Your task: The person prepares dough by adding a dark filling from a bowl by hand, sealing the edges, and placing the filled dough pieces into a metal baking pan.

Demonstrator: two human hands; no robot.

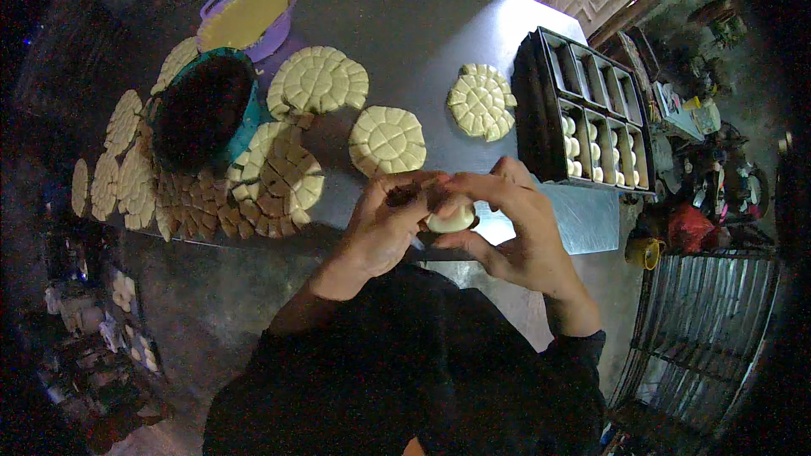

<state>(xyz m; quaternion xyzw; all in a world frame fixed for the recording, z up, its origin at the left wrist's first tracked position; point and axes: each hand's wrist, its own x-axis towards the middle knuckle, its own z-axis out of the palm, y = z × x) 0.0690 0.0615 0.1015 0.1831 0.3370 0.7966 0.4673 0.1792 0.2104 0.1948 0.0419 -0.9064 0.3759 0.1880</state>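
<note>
My two hands meet above the near edge of the metal table, closed around a small piece of pale dough [451,218]. My right hand [519,224] grips it between thumb and fingers from the right. From the left, my left hand [380,224] has its curled fingers at the dough's upper left side. A dark spot shows inside the left hand's curl; I cannot tell whether it is filling or shadow. Just beyond the hands lies a round of dough cut into pieces [388,140]. Another cut dough round [481,102] sits farther right.
To the right, black baking tins [583,107] stand joined, the near ones holding dough balls. At left are a teal bowl of dark filling [245,131], a purple basin of yellow mixture [284,32] and several more dough rounds [318,80]. A metal rack [701,329] stands right of the table [405,25].
</note>
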